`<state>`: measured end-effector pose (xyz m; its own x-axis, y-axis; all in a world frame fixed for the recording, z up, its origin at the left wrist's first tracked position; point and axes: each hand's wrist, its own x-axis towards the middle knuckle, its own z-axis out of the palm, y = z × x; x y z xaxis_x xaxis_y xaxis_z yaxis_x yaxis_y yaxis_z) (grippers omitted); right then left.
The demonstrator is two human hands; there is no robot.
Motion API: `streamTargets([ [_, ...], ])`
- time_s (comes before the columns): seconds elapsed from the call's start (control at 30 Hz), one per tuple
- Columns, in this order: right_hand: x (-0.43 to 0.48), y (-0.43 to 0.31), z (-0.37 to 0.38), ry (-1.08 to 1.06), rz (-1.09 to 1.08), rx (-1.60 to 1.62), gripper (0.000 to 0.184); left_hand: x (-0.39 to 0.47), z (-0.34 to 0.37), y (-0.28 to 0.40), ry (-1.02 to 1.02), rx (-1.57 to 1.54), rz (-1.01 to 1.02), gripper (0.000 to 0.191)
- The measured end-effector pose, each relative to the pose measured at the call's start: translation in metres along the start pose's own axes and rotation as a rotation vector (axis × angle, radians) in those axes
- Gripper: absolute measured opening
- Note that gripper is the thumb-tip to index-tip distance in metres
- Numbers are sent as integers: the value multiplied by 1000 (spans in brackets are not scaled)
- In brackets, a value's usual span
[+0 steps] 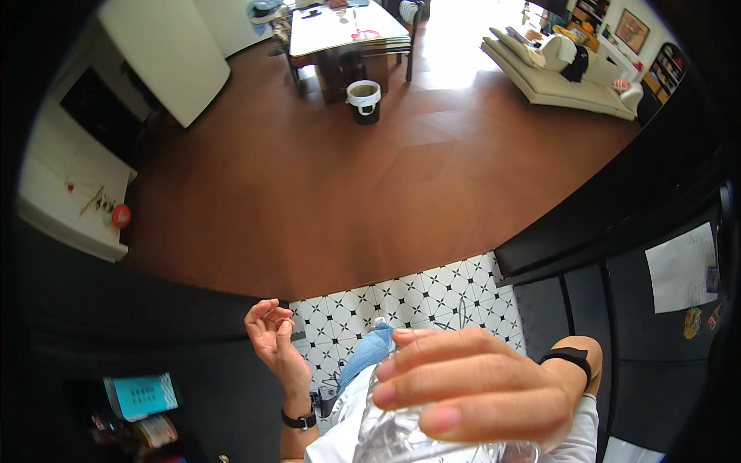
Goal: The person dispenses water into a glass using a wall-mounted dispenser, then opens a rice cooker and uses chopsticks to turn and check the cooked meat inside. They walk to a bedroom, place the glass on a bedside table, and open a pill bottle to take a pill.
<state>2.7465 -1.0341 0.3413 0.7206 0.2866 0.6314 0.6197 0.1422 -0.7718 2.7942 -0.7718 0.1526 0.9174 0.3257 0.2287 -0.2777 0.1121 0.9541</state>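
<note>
My right hand [480, 382] is raised close to the camera, its fingers wrapped over a clear, faceted glass or plastic vessel [376, 437]. The vessel's lower part is cut off by the picture's bottom edge, and its contents cannot be made out. To the left, my left hand [271, 341] is held up in the air with loosely curled fingers and nothing in it. Below both hands show my white top and one blue trouser leg [367, 350] above patterned floor tiles [428, 295].
Dark cabinets [579, 301] flank me on the right; a dark surface with a turquoise packet [142, 396] lies left. Ahead, brown flooring [347, 191] leads to a bin [365, 113], a white table [324, 35] with chairs, and a beige sofa [544, 81]. A white wall [75, 197] stands left.
</note>
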Motion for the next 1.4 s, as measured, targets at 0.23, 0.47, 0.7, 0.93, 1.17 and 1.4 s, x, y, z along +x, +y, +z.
streamTargets([
  [0.23,46,75,-52,159,118,66,87,101,60,-32,-149,-19,-35,34],
  [0.47,63,173,-168,431,218,-31,110,179,160,-94,-197,-11,-130,34],
  [0.7,95,241,-358,571,217,-284,104,284,332,-143,-199,21,-188,31],
  [0.93,133,259,-520,812,224,-397,99,359,517,-175,-301,-58,-199,30],
  [1.17,137,312,-684,1107,193,-549,91,433,716,-253,-473,-137,-242,26],
  [1.4,147,345,-857,1375,220,-787,93,509,959,-321,-740,-275,-270,25],
])
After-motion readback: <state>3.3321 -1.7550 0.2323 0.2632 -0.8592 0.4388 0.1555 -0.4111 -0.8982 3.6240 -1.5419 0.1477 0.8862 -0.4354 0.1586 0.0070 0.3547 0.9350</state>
